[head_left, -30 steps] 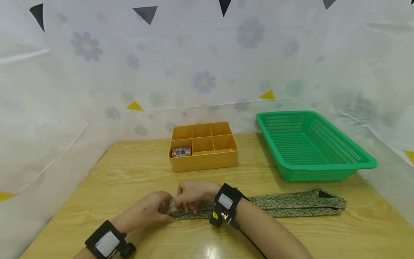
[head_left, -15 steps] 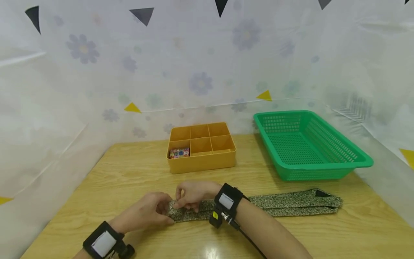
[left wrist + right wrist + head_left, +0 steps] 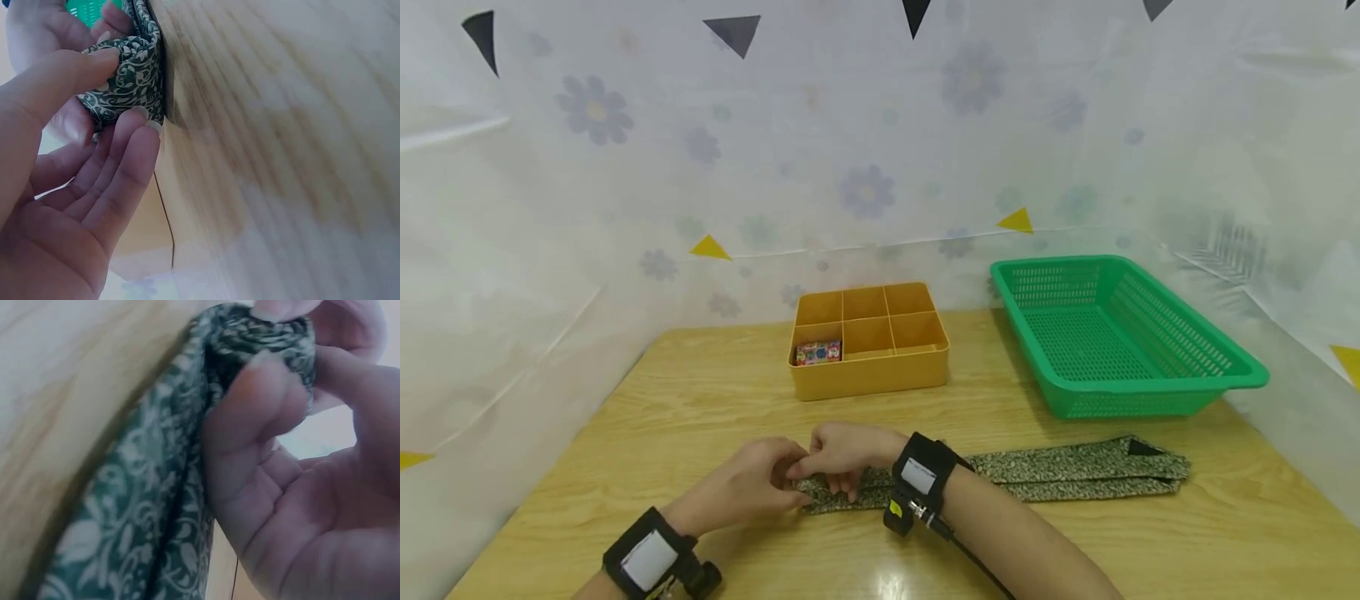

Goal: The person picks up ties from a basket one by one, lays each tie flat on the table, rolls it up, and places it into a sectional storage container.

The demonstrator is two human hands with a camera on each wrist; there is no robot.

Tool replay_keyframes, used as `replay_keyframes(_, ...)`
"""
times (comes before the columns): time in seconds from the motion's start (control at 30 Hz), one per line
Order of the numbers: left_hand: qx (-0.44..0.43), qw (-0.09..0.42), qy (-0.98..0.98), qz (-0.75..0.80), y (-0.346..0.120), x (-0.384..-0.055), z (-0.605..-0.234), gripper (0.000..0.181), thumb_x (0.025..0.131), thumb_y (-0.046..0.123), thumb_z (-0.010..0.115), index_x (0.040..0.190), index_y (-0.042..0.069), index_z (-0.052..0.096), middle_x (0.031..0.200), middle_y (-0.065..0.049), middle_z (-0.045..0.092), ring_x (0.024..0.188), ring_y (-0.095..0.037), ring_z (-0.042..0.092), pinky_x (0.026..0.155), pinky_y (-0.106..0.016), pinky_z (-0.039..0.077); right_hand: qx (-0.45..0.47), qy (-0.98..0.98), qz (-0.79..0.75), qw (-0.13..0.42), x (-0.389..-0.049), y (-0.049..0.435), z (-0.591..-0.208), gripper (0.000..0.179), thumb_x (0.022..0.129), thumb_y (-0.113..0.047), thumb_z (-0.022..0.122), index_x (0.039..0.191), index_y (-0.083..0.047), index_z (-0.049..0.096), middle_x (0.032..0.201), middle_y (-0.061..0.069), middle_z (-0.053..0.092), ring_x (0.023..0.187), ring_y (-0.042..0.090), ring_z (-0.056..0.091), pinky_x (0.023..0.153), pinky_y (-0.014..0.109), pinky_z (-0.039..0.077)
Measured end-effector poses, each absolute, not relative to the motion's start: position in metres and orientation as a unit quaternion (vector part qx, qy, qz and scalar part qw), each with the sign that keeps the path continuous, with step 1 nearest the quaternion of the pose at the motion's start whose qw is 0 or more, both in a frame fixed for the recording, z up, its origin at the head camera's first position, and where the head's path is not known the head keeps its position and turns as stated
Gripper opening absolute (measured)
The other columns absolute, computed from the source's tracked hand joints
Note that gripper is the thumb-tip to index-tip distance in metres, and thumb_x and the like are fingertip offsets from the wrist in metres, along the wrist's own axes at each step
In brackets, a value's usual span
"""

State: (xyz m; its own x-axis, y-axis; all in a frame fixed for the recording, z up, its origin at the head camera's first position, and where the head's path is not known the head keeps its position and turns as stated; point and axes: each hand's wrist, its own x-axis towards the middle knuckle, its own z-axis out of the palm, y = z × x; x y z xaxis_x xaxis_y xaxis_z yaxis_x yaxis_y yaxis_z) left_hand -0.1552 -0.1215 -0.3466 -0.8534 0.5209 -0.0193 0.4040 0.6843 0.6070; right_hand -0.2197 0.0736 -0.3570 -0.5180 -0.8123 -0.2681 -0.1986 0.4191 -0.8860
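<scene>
A long, folded strip of green cloth with a pale leafy pattern lies across the front of the table. Its left end is wound into a small roll; layered coils show on the roll's edge in the right wrist view. My left hand holds the roll from the left, thumb on one side and fingertips on the other. From the other side my right hand pinches the roll, its curled fingers against the cloth. In the head view the hands mostly cover the roll.
A yellow box with compartments stands behind the hands, a small colourful packet in its front left compartment. At the back right is a green plastic basket. Patterned white sheeting hangs around the wooden table.
My right fingertips have come closer to the left hand, which has shifted slightly right. The cloth's far right end has slid a little to the left.
</scene>
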Motion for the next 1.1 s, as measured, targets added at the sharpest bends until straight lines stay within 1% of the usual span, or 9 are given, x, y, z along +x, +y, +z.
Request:
replay_keyframes(0.13, 0.244, 0.103, 0.915, 0.305, -0.118, -0.156, -0.348, 0.031, 0.082, 0.027, 0.081, 0.107, 0.014, 0.067, 0.087, 0.007, 0.066, 0.074, -0.001, 0.060, 0.065, -0.022, 0.053, -0.327, 0.759, -0.429, 0.364, -0.220, 0.074, -0.357, 0.042, 0.094, -0.030, 0.065, 0.059, -0.011, 0.052, 0.049, 0.002, 0.051, 0.036, 0.012, 0.046, 0.038, 0.024, 0.047)
replay_keyframes(0.27, 0.242, 0.101, 0.923, 0.280, -0.116, -0.158, -0.352, 0.033, 0.079, 0.033, 0.083, 0.099, 0.014, 0.066, 0.083, 0.006, 0.061, 0.071, -0.003, 0.056, 0.062, -0.021, 0.050, -0.310, 0.748, -0.447, 0.380, -0.222, 0.078, -0.359, 0.018, 0.095, -0.027, 0.062, 0.089, -0.010, 0.058, 0.057, 0.004, 0.057, 0.044, 0.014, 0.051, 0.041, 0.024, 0.046)
replay_keyframes(0.37, 0.244, 0.095, 0.928, 0.265, -0.115, -0.158, -0.355, 0.033, 0.077, 0.034, 0.085, 0.095, 0.015, 0.065, 0.081, 0.005, 0.058, 0.069, -0.004, 0.054, 0.060, -0.021, 0.049, -0.299, 0.733, -0.464, 0.397, -0.223, 0.082, -0.360, 0.026, 0.095, -0.026, 0.062, 0.115, -0.013, 0.051, 0.064, 0.006, 0.062, 0.049, 0.014, 0.051, 0.044, 0.023, 0.042)
replay_keyframes(0.47, 0.242, 0.093, 0.929, 0.263, -0.115, -0.158, -0.357, 0.034, 0.076, 0.033, 0.085, 0.095, 0.016, 0.064, 0.081, 0.006, 0.057, 0.069, -0.005, 0.053, 0.060, -0.021, 0.048, -0.299, 0.722, -0.468, 0.412, -0.225, 0.085, -0.361, 0.036, 0.096, -0.025, 0.061, 0.125, -0.012, 0.046, 0.067, 0.008, 0.064, 0.048, 0.014, 0.046, 0.045, 0.023, 0.036)
replay_keyframes(0.67, 0.245, 0.082, 0.929, 0.265, -0.115, -0.158, -0.358, 0.031, 0.079, 0.033, 0.084, 0.098, 0.017, 0.066, 0.080, 0.006, 0.060, 0.069, -0.003, 0.054, 0.060, -0.021, 0.048, -0.319, 0.753, -0.421, 0.392, -0.225, 0.088, -0.354, 0.043, 0.099, -0.029, 0.060, 0.131, -0.008, 0.042, 0.070, 0.006, 0.068, 0.048, 0.014, 0.047, 0.045, 0.024, 0.037)
replay_keyframes(0.8, 0.238, 0.078, 0.928, 0.276, -0.115, -0.158, -0.359, 0.033, 0.079, 0.033, 0.083, 0.101, 0.014, 0.067, 0.082, 0.007, 0.062, 0.070, -0.001, 0.056, 0.062, -0.021, 0.050, -0.324, 0.788, -0.384, 0.354, -0.224, 0.090, -0.350, 0.044, 0.099, -0.030, 0.062, 0.129, -0.005, 0.043, 0.058, -0.003, 0.052, 0.044, 0.011, 0.037, 0.043, 0.024, 0.032)
replay_keyframes(0.9, 0.237, 0.072, 0.927, 0.281, -0.114, -0.158, -0.359, 0.035, 0.080, 0.032, 0.083, 0.103, 0.010, 0.067, 0.083, 0.007, 0.062, 0.071, -0.001, 0.056, 0.063, -0.021, 0.051, -0.323, 0.792, -0.384, 0.348, -0.223, 0.090, -0.347, 0.041, 0.099, -0.025, 0.062, 0.128, -0.004, 0.044, 0.055, -0.003, 0.046, 0.042, 0.010, 0.034, 0.042, 0.024, 0.033)
replay_keyframes(1.03, 0.226, 0.070, 0.929, 0.284, -0.110, -0.157, -0.359, 0.035, 0.081, 0.027, 0.082, 0.105, 0.008, 0.067, 0.083, 0.007, 0.063, 0.071, -0.002, 0.057, 0.062, -0.021, 0.051, -0.330, 0.779, -0.399, 0.354, -0.222, 0.090, -0.344, 0.033, 0.100, -0.019, 0.059, 0.125, -0.002, 0.048, 0.059, 0.006, 0.061, 0.041, 0.013, 0.047, 0.041, 0.024, 0.043)
replay_keyframes(1.1, 0.215, 0.071, 0.932, 0.284, -0.108, -0.157, -0.358, 0.033, 0.080, 0.024, 0.082, 0.105, 0.008, 0.067, 0.083, 0.007, 0.063, 0.071, -0.003, 0.057, 0.062, -0.021, 0.051, -0.336, 0.777, -0.397, 0.353, -0.221, 0.089, -0.343, 0.028, 0.100, -0.022, 0.058, 0.119, -0.003, 0.053, 0.060, 0.008, 0.064, 0.042, 0.014, 0.051, 0.041, 0.025, 0.045)
